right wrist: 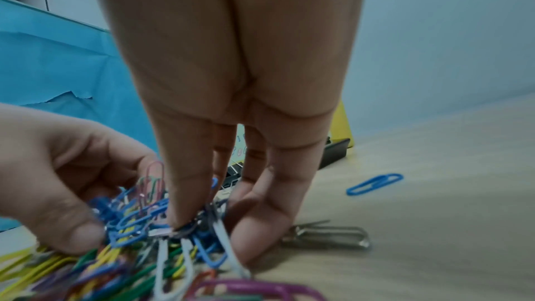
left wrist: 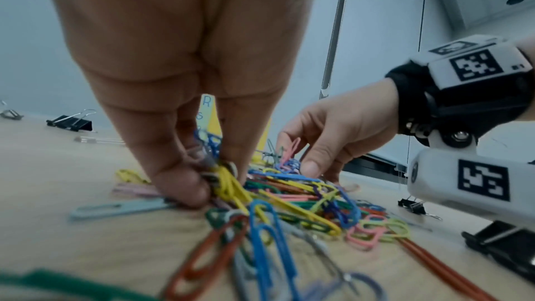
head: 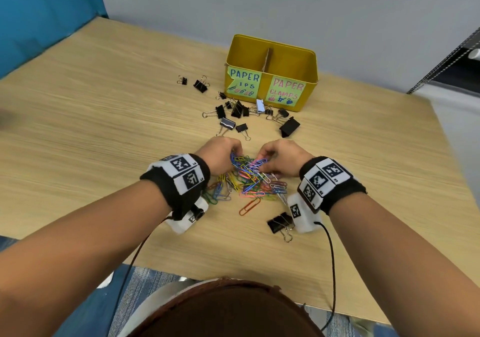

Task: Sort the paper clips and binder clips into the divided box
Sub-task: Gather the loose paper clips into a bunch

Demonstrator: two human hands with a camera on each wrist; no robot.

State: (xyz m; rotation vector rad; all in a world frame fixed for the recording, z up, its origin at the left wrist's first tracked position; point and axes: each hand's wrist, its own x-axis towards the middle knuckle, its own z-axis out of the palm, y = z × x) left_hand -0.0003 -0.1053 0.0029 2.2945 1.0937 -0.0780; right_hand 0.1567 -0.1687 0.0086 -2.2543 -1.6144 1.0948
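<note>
Table (head: 104,118): yellow box (head: 309,69) labelled "PAPER" and "PAPER CLAMPS".

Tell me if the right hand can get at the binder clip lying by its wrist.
Probably yes: the binder clip lies in the open beside the wrist, nothing covering it, but the right hand is busy pinching paper clips and must release them.

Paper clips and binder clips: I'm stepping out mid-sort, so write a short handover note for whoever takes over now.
Left hand and right hand each pinch clips from the pile of coloured wire paper clips on the wooden table.
Black metal binder clips lie in front of the yellow divided box; one sits by the right wrist.
Done: no clips visible in the box.
Left: paper clips to the left compartment, binder clips to the right.
</note>
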